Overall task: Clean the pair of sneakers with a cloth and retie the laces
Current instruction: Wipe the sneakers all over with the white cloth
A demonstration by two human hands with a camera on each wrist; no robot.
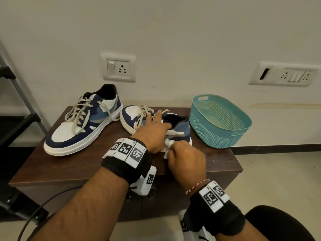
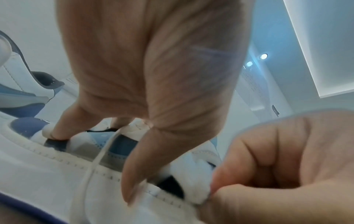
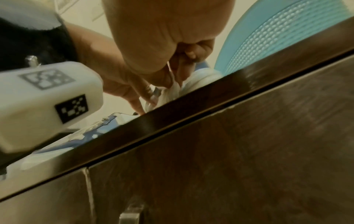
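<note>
— Where is the cloth [image 1: 167, 146] sitting?

— It's bunched in the right hand [image 1: 186, 160], whose curled fingers are pinching it against the near side of the right sneaker [image 1: 180, 130], down by the sole. That shoe's long axis is running left to right.

— And the left hand [image 1: 152, 130]?

— Its fingers are lying spread over the laces [image 1: 144, 110], steadying it. The basket [image 1: 219, 120] is crowding the heel end; the table [image 1: 73, 164] edge is lying just near of the sole.

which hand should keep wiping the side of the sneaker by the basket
Right. The right hand already grips the white cloth against the blue-and-white sneaker's sole edge, while the left hand lies spread over its laces, steadying it.
</note>
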